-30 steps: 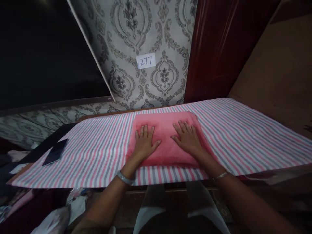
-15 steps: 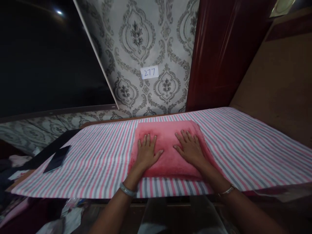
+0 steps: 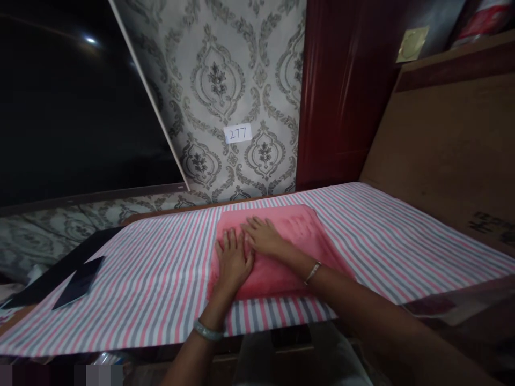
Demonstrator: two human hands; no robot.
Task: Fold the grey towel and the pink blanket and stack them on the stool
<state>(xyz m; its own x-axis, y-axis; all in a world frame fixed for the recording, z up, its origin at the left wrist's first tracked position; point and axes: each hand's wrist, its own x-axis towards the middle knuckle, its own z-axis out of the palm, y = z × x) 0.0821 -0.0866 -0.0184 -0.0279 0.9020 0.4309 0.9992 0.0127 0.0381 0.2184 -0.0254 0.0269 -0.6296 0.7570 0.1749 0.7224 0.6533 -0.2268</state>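
A folded pink plush cloth (image 3: 281, 273), thick and soft-looking, lies flat on a striped tablecloth (image 3: 161, 268). My left hand (image 3: 233, 261) rests palm down on its left part, fingers spread and pointing away from me. Beside it, my right hand (image 3: 263, 236) lies palm down across the cloth's upper middle, its fingers stretched toward the left and close to the left fingertips. Neither hand grips anything. Faint finger marks show in the pile on the cloth's right side.
A dark phone (image 3: 80, 282) lies on the left of the striped cover. A large black screen (image 3: 80, 102) stands at the back left, and a cardboard box (image 3: 446, 145) at the right. A card reading 277 (image 3: 238, 133) is on the patterned wall (image 3: 217, 80).
My right hand has moved left across the pink cloth, up beside my left hand, leaving marks in the pile. My left hand stays on the left part. The camera view has shifted slightly.
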